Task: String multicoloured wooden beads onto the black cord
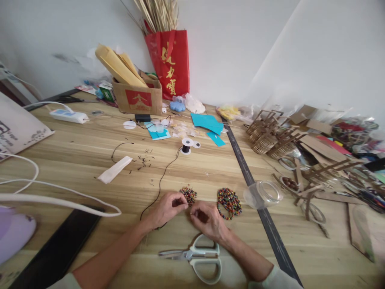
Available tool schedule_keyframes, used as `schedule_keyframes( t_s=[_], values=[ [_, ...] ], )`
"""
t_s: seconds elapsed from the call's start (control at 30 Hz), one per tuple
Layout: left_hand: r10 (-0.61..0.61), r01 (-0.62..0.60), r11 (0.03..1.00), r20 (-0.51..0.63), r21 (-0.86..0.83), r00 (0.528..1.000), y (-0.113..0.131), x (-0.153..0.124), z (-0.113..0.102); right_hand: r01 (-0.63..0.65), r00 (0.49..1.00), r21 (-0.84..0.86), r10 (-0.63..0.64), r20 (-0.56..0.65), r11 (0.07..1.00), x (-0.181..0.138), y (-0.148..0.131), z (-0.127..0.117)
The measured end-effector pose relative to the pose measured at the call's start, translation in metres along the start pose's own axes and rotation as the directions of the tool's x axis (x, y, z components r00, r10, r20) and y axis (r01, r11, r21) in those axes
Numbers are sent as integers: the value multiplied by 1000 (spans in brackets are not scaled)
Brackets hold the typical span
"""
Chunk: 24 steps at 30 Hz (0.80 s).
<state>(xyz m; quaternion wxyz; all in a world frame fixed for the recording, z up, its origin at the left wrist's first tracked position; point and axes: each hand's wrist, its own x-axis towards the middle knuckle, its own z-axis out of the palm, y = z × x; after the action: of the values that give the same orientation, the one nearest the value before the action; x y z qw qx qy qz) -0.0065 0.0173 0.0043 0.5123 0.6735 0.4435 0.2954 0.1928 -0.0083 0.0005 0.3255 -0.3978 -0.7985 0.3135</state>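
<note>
Left hand (pixel 170 206), right hand (pixel 209 218): fingertips looked pinched, couldn't tell on what | bead coil (pixel 229 196) seemed done | loose beads (pixel 188 195) left, I guess

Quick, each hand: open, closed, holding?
Left hand: fingers curled beside multicoloured round bead pile; hold can't be told.
Right hand: fingers curled; hold can't be told.

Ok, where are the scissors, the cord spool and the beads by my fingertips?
Scissors (pixel 187 254), head view, at the pivot.
Cord spool (pixel 186 149), head view, dark windings.
Beads (pixel 189 195), head view, middle of the pile.
</note>
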Motion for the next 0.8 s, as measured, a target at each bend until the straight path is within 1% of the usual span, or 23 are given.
schedule_keyframes(
  t_s=[0.17,0.3,0.43,0.63,0.8],
  values=[
    [-11,9,999,23,51,1000,6,-1,-1,-125,992,90,126,-4,988,-1,4,5],
    [-19,15,996,51,90,999,9,-1,-1,-182,983,130,184,2,975,0,8,4],
    [-10,5,995,53,102,999,8,-1,-2,-204,979,151,201,32,967,1,10,2],
    [-1,-6,994,65,108,998,6,-1,-1,-202,979,167,197,46,965,1,11,1],
    [-19,11,990,59,142,998,5,-2,0,-213,977,183,206,57,960,0,13,1]
  ],
)
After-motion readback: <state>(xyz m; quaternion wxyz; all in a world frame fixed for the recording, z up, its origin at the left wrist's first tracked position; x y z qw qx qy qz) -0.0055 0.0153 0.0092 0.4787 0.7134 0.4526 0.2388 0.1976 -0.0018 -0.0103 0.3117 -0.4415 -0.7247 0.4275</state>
